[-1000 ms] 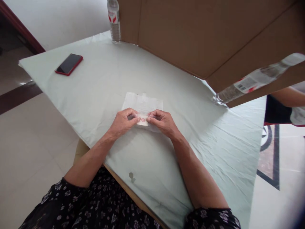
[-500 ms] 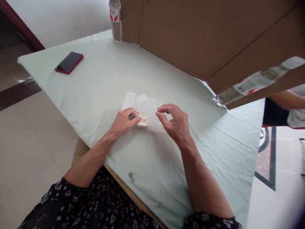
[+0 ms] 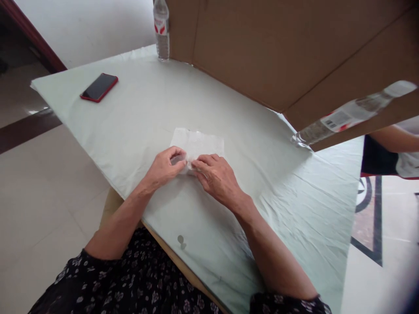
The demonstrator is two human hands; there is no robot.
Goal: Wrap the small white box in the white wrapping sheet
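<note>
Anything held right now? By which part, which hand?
Can't be told: both left hand and right hand have fingertips at the near part of the white sheet, but pinching versus pressing isn't clear.

This looks like a room in a home: I see a cloth-covered table (image 3: 140, 104), a white wall (image 3: 101, 30) behind it, and pale floor tiles (image 3: 42, 192) around it.
</note>
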